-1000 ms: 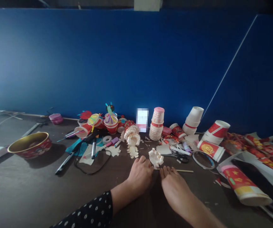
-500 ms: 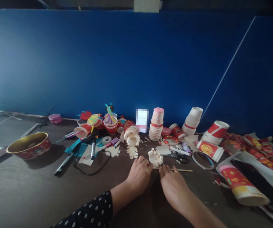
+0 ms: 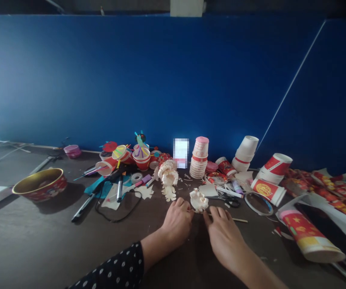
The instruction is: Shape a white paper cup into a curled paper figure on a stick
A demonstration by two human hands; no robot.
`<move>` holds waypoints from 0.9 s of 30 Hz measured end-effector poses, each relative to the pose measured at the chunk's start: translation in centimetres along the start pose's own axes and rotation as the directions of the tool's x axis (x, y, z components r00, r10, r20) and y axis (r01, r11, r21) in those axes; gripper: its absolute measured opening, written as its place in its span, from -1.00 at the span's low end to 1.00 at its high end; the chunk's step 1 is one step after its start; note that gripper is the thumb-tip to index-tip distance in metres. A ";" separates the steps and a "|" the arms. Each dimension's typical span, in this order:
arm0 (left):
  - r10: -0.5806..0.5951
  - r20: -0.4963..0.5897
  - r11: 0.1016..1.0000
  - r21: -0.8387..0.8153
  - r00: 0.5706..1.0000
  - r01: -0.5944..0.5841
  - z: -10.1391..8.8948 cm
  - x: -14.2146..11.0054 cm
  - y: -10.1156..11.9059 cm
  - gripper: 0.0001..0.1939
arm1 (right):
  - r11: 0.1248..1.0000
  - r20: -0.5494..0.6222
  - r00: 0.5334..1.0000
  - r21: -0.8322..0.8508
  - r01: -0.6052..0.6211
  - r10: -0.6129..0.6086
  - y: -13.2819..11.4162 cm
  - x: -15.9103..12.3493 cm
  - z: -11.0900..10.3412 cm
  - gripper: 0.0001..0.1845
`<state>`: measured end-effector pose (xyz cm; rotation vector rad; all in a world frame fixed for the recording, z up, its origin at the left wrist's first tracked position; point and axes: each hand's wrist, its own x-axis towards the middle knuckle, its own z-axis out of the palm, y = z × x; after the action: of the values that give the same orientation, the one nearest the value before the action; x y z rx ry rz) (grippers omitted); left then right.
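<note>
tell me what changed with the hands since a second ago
The right hand has shifted rightward, its fingers now over the thin wooden stick; whether they grip it is unclear. The left hand stays beside the curled paper piece. The stack of paper cups and gold-lined red bowl stayed put.

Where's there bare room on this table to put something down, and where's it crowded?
The widest bare stretch is the dark tabletop between the red bowl, the black marker and your left hand. A narrower strip lies between your right hand and the fallen red paper cup. It's crowded behind your hands, around the stacked paper cups and scissors.
</note>
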<state>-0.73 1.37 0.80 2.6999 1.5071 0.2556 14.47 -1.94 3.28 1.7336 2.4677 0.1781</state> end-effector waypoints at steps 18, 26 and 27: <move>-0.023 -0.003 1.000 -0.005 1.000 0.023 0.1 0.3 0.2 -0.86 | 1.000 0.065 0.998 0.027 0.002 -0.004 0.1 0.3 -0.3 -0.52; -0.062 -0.118 0.992 -0.116 0.991 0.048 0.9 0.8 -0.3 -0.82 | 0.999 0.029 1.000 0.040 0.007 -0.008 0.1 0.7 0.2 -0.53; -0.059 -0.130 0.991 -0.125 0.990 0.043 0.9 0.9 -0.3 -0.82 | 0.999 0.025 1.000 0.040 0.010 -0.011 0.2 0.7 0.3 -0.53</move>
<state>-0.35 2.38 -0.04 2.5917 1.5359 0.5181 14.46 -1.22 2.95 1.7268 2.4785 0.1058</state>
